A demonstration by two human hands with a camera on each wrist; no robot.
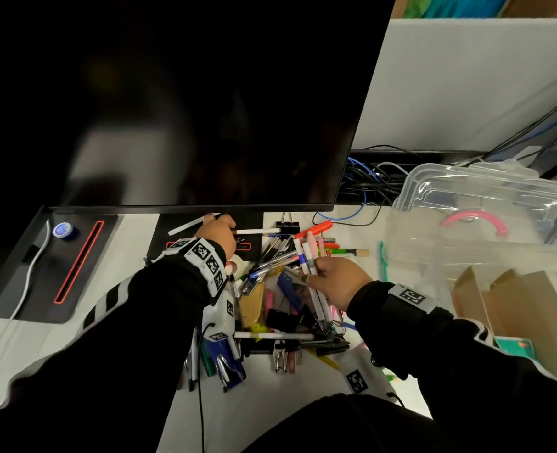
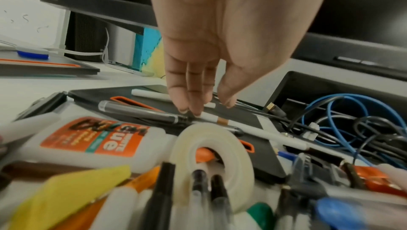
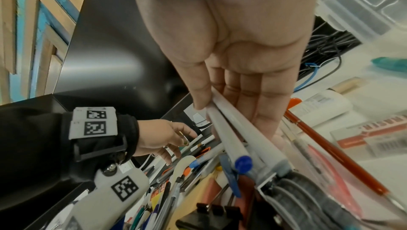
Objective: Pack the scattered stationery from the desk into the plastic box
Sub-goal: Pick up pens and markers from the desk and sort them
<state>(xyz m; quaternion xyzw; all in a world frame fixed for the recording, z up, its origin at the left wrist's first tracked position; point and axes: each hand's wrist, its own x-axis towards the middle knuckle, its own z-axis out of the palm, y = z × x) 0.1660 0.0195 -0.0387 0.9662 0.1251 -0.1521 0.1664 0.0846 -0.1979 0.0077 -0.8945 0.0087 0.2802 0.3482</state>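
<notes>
A heap of pens, markers, clips and glue (image 1: 280,289) lies on the white desk in front of the monitor. My left hand (image 1: 220,228) reaches onto the black monitor base, its straight fingertips (image 2: 193,110) touching a white pen (image 2: 222,121) (image 1: 257,231). My right hand (image 1: 316,273) hovers over the heap and pinches a bundle of white pens (image 1: 306,256) (image 3: 237,138) between thumb and fingers. The clear plastic box (image 1: 486,204) with a pink handle stands open at the right. A glue bottle (image 2: 88,138) and a tape roll (image 2: 211,155) lie close under my left wrist.
The dark monitor (image 1: 172,93) overhangs the back of the desk. Tangled blue and black cables (image 1: 368,184) lie behind the heap. A brown cardboard box (image 1: 506,305) sits near the plastic box. A black tray with a red slot (image 1: 74,266) is at the left.
</notes>
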